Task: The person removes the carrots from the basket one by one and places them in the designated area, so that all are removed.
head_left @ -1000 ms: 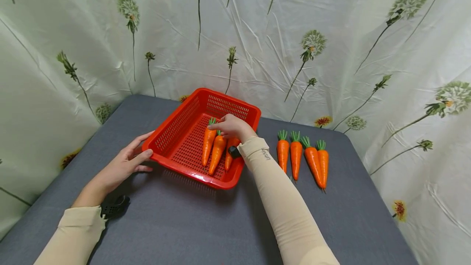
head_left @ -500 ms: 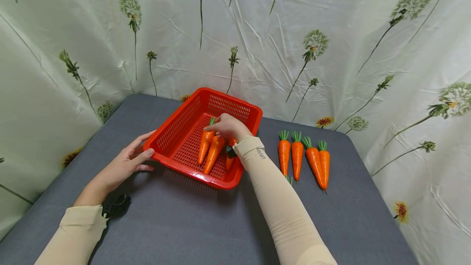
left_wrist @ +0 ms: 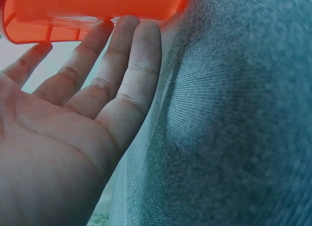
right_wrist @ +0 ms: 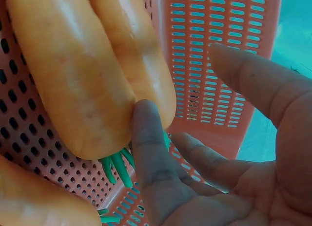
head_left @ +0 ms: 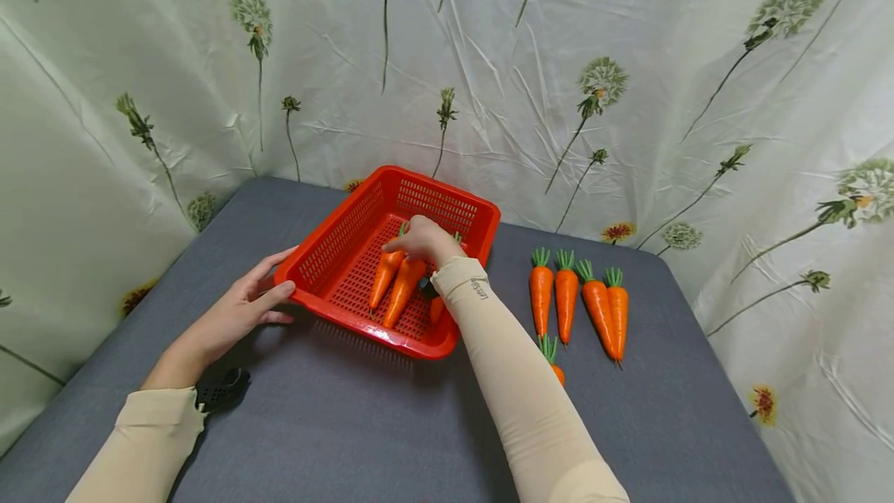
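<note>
A red plastic basket (head_left: 342, 251) with slotted walls stands on the grey table, three orange carrots lying inside. My left hand (head_left: 240, 305) holds its near left corner, thumb at the rim; the left wrist view shows the fingers (left_wrist: 139, 65) extended against the outer wall. Inside the basket is my right hand (head_left: 427, 239), over the left carrot (head_left: 384, 278) and middle carrot (head_left: 403, 293). In the right wrist view one fingertip (right_wrist: 145, 114) meets these two carrots near their green tops, with the thumb apart. My wrist partly hides the right carrot (head_left: 436, 309).
Several more carrots (head_left: 566, 301) lie on the table (head_left: 335, 425) right of the basket, one nearer carrot (head_left: 557, 371) partly behind my right sleeve. A white curtain (head_left: 335, 45) printed with dandelions hangs along the table's back and sides.
My right hand has shifted slightly left inside the basket, and the left and middle carrots have slid left with their tips. The left hand keeps its place at the basket corner.
</note>
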{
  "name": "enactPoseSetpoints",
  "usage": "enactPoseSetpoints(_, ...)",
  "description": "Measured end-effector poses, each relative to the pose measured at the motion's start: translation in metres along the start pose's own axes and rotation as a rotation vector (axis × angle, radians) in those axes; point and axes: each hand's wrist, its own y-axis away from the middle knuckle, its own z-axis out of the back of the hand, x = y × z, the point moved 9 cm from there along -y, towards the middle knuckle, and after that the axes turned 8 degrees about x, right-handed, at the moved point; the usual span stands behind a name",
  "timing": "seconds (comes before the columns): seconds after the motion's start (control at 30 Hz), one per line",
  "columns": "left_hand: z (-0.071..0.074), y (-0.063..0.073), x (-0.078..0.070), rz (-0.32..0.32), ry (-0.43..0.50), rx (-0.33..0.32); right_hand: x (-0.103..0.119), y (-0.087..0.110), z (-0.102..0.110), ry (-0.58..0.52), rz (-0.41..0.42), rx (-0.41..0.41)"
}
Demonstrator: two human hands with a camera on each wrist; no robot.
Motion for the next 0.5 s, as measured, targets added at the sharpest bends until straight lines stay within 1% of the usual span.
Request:
enactPoseSetpoints(0.17, 0.0, 0.001, -0.002, -0.01, 0.011, 0.009, 0.002, -0.002, -0.001, 0.081, -0.032, -0.023)
enactPoseSetpoints(0.5, 0.002, 0.0, 0.002, 0.009, -0.001, -0.001, 0.014, -0.006, -0.006, 0.183, -0.028, -0.055)
